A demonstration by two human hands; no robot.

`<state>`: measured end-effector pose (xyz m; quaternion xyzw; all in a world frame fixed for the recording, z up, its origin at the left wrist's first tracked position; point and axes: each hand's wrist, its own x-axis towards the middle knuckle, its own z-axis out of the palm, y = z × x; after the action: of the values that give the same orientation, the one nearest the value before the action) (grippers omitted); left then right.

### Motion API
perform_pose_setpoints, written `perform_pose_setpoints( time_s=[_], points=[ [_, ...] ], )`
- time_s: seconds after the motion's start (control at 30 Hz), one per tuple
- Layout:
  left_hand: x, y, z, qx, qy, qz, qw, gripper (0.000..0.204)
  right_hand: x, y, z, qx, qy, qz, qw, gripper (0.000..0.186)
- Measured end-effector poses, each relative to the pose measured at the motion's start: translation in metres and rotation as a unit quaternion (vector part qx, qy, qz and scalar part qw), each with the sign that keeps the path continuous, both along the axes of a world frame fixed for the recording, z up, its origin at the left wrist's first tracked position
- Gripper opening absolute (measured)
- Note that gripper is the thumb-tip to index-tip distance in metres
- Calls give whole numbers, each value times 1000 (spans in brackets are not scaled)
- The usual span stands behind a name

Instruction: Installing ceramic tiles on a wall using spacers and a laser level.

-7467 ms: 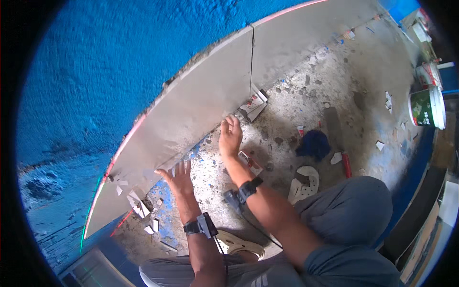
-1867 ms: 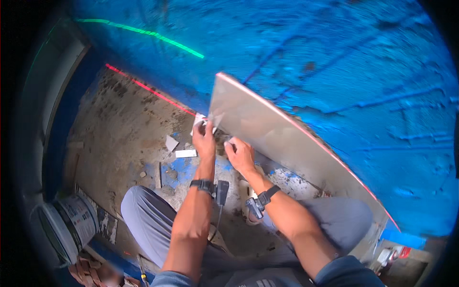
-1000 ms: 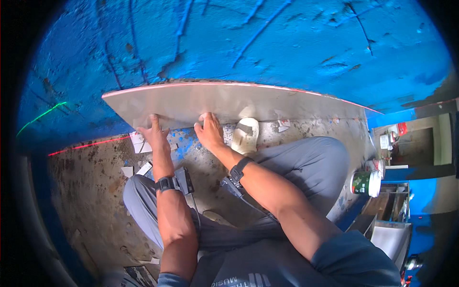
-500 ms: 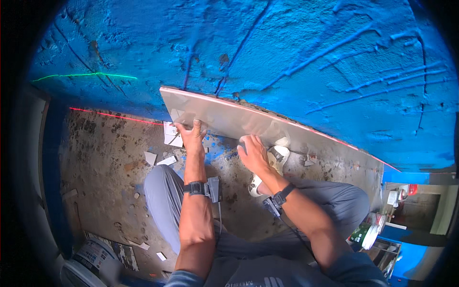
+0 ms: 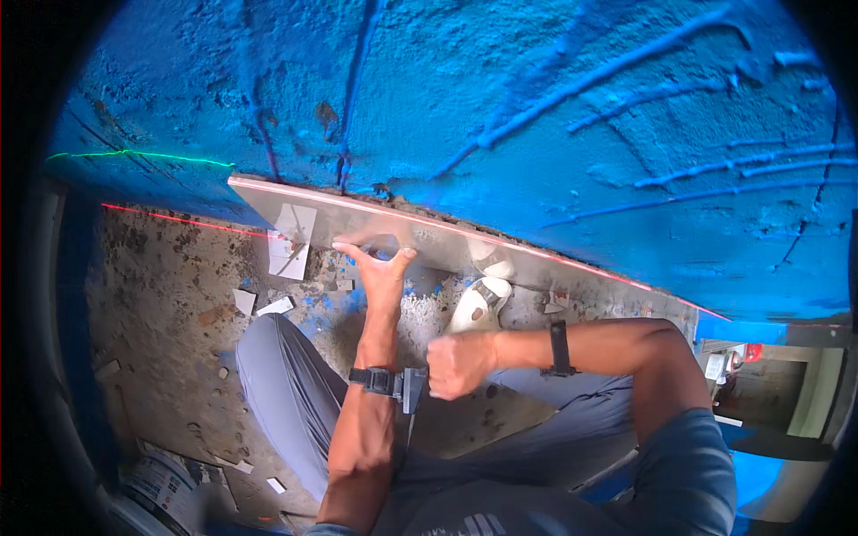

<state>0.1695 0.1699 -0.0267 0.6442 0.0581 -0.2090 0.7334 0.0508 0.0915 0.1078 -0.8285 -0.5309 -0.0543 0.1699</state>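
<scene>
The long grey panel (image 5: 429, 246) is stood on its edge along the foot of the blue wall (image 5: 518, 89), its left end set beside a white tile piece (image 5: 287, 262) on the floor (image 5: 188, 295). The left hand (image 5: 373, 253) is spread, thumb and fingers parted at the panel's lower face. The right hand (image 5: 461, 364) is curled into a fist, held back from the panel; whether anything is gripped inside cannot be told. Pressure is probably best applied evenly, with flat fingers, and the top edge checked against the red line (image 5: 183, 220); one-sided pushing could tilt the panel.
</scene>
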Motion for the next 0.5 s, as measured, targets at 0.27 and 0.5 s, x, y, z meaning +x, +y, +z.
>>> perform_pose_setpoints(
  time_s=[0.27,0.5],
  points=[
    [1,-4,31,-36,6,22,999,137,51,-81,-70,-179,26,-67,981,19],
    [3,-12,42,2,14,22,1000,132,38,-59,-92,-266,167,-49,948,19]
  ],
)
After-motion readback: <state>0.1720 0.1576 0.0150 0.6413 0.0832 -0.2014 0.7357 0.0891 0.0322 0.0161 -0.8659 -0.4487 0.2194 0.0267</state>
